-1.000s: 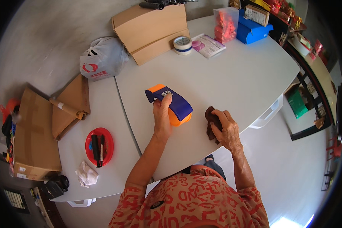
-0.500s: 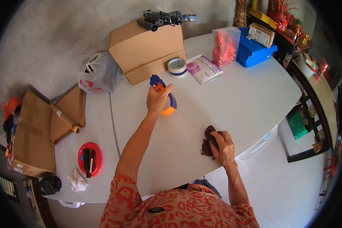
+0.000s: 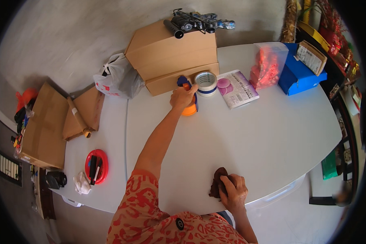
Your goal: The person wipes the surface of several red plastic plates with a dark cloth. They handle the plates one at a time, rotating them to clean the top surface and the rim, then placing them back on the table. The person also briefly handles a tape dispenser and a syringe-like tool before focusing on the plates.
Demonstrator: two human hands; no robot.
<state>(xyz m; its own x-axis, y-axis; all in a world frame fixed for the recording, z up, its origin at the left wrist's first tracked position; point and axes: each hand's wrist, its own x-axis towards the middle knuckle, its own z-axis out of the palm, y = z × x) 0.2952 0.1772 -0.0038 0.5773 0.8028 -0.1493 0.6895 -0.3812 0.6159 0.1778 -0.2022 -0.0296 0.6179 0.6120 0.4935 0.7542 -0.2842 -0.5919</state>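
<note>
Reaches farther forward with the left hand [image 3: 182,99] than 1.0 s ago, with the blue-and-orange object [image 3: 189,110] carried from the middle of the white table [image 3: 248,138] toward its back edge, now just in front of the cardboard box [image 3: 175,51] and beside the tape roll [image 3: 206,91]. Grips it from above, with fingers curled in and thumb stretched to the right; covers its middle, leaving a blue tip showing past the knuckles toward the back edge and the orange end on the front-edge side. Cannot tell if touching the tabletop underneath. Keeps the right hand [image 3: 234,191] near the front edge, much as before, with fingers and thumb bent and nearly closed on the crumpled brown cloth [image 3: 216,184], lying mostly left of the fingers, well apart from the other 1.
</note>
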